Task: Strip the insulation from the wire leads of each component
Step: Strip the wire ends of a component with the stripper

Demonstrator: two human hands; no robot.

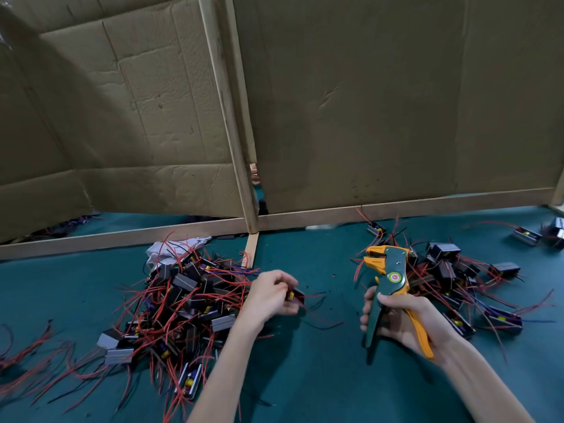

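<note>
My left hand (271, 294) pinches a small black component (296, 296) with a yellow part, its red and black wire leads trailing to the right over the green table. My right hand (399, 319) grips the handles of a green and orange wire stripper (389, 276), held upright with its orange jaws at the top, pointing left. The stripper and the held component are apart, with bare table between them. A big pile of black components with red leads (186, 303) lies left of my left hand. A second pile (457, 279) lies behind the stripper, to the right.
Cardboard walls on a wooden frame (250, 190) close off the back of the green table (305, 377). A white crumpled cloth (174, 247) sits behind the left pile. Loose components (526, 236) lie at the far right, loose red wires (27, 352) at the far left.
</note>
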